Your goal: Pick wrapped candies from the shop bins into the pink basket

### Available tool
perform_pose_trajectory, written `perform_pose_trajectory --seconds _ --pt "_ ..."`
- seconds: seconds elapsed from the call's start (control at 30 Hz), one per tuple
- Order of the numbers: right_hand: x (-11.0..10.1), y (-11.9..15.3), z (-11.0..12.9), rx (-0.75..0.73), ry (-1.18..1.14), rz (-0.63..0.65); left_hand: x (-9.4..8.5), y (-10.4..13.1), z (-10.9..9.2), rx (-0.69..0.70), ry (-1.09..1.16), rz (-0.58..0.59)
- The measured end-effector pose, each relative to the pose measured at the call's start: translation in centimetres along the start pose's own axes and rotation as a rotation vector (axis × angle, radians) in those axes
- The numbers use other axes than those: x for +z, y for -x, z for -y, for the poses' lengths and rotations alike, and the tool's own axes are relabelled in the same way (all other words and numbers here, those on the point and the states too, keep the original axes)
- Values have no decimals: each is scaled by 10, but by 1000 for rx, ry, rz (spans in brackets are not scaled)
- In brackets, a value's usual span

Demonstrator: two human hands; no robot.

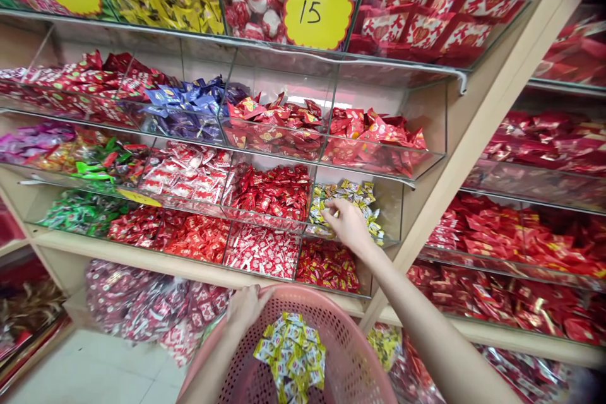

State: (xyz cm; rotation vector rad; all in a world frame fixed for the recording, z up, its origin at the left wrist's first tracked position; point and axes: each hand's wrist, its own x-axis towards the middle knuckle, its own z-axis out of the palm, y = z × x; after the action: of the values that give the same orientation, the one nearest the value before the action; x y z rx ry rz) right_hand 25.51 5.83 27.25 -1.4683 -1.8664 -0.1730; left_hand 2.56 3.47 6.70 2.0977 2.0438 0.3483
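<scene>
My left hand (243, 308) grips the rim of a pink perforated plastic basket (350, 334). Inside it lies a heap of yellow-and-white wrapped candies (293, 353). My right hand (349, 222) is over the front of a clear shelf bin holding similar yellow-and-white wrapped candies (362, 192). Its fingers are curled together; whatever may be between them is hidden. Left of that bin sit small red wrapped candies (274, 192), and below it are dark red wrapped ones (326, 265).
A tilted wooden rack post (428, 202) stands right of my right arm. Clear dividers split the shelves into candy bins. A yellow price tag (318, 12) reads 15. Bagged candies (151, 303) lie under the bottom shelf at left, above the tiled floor (104, 369).
</scene>
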Motion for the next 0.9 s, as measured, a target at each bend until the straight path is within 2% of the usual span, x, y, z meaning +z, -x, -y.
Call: perform_pose_trajectory --seconds 0.07,0.17,0.3,0.77,0.9 --pt "9 -19 -9 81 63 52 1 0 1 6 7 -8" --pt "22 -30 -18 162 101 111 3 -1 2 1 18 0" --pt "29 -28 -23 168 118 111 4 -2 4 -3 16 -4" --pt "29 -28 -24 225 73 221 4 -2 2 10 -9 -5" --pt "31 -29 -26 235 66 209 1 -2 0 -3 -9 24"
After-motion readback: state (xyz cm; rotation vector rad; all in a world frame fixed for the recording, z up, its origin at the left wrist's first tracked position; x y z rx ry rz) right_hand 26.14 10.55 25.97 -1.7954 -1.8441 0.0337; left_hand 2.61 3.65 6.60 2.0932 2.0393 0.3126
